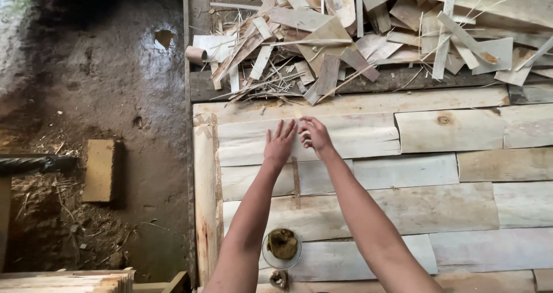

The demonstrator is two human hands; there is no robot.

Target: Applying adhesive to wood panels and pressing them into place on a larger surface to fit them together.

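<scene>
Bowl [281, 248]: nearest the viewer, a small round bowl of dark greenish-brown paste sits on the veneer sheets, between the two forearms.
Veneer sheets [403, 212]: pale, thin wood sheets lie flat side by side beyond the bowl, their long sides running left to right.
Strip [296, 181]: a narrow brownish strip lies on the sheets just beyond the bowl; its long axis runs straight away from the viewer, far end pointing at the hands.
Left hand [279, 144]: beyond the bowl and touching the strip's far end from the left, flat on the wood, fingers spread, holding nothing.
Right hand [315, 134]: just right of the strip's line, slightly farther than the left; fingers curled in a pinch over a small pale piece, too small to identify.
Nearer hand: both sit at the strip's far end, one on each side.
Scrap pile [368, 34]: farthest from the bowl, a heap of broken veneer offcuts.
Ground [103, 86]: left of the bowl, wet dark mud with a brick.
</scene>
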